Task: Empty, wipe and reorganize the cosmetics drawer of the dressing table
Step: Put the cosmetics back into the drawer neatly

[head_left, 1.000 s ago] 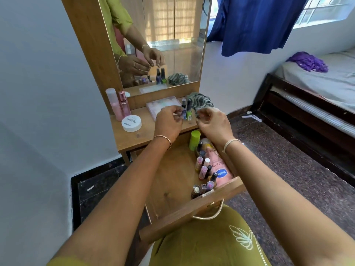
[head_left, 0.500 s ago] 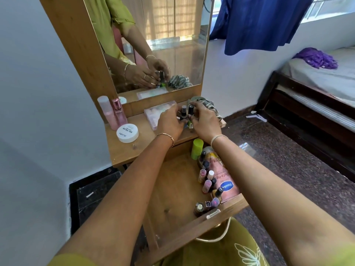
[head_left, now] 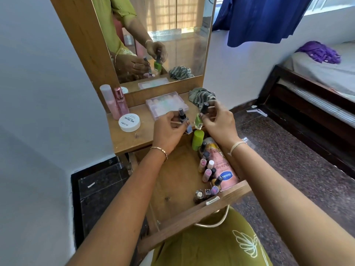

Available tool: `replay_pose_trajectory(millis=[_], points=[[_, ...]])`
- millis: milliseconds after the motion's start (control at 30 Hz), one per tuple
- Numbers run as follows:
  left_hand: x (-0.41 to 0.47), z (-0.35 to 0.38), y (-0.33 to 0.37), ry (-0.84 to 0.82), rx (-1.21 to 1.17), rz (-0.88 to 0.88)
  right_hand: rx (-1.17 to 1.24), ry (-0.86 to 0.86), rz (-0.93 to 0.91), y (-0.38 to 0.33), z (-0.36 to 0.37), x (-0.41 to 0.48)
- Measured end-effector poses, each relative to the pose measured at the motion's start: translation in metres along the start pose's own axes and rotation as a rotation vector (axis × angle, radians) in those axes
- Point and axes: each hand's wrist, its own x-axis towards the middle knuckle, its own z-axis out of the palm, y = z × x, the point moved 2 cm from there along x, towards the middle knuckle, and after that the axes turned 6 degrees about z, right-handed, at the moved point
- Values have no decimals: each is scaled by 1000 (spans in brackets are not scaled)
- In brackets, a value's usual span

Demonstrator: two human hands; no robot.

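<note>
Nearest: open wooden drawer pulled out toward the body, metal loop handle at its front. Left part of drawer floor bare; right side packed with small nail polish bottles lying and standing beside a pink Vaseline lotion bottle laid along the right wall. Green-capped tube upright at the drawer's back right corner.

Above the drawer's back edge, both hands raised over the tabletop. Left hand closed around two dark-capped bluish polish bottles. Right hand pinching the black cap of a green nail polish bottle, bottle tilted, hanging clear of the table. Hands close, not touching.

On tabletop, left: white round tub marked NAIL POLISH, two pink bottles behind it. Centre back: clear flat compartment box. Right back: crumpled striped cloth. Mirror behind, reflecting hands and green bottle.
</note>
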Motion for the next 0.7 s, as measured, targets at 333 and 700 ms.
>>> replay_pose_trajectory(millis=[333, 700], points=[[-49, 13, -44, -120, 103, -138, -103, -141, 12, 27, 2, -56], [-38, 39, -68, -182, 179, -184, -372, -146, 8, 44, 20, -69]])
